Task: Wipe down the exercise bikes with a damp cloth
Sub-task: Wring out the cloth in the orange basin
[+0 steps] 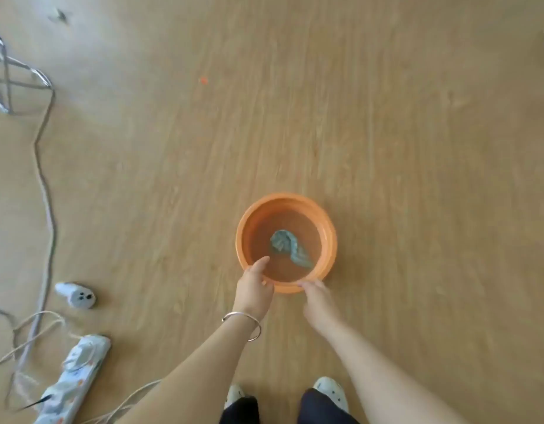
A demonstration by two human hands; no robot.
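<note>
An orange basin (328, 228) holding water stands on the wooden floor in front of me. A crumpled grey-blue cloth (287, 244) lies soaking in it, right of centre. My left hand (253, 287), with a bangle on the wrist, grips the basin's near rim, its thumb over the inside edge. My right hand (318, 296) is blurred and touches the near rim just to the right; its fingers curl at the edge. No exercise bike is in view.
A white power strip (78, 374) with cables lies at the lower left. A small white plug (76, 295) sits beside it. A metal frame (10, 78) stands at the upper left. My feet in white slippers (331, 391) are at the bottom.
</note>
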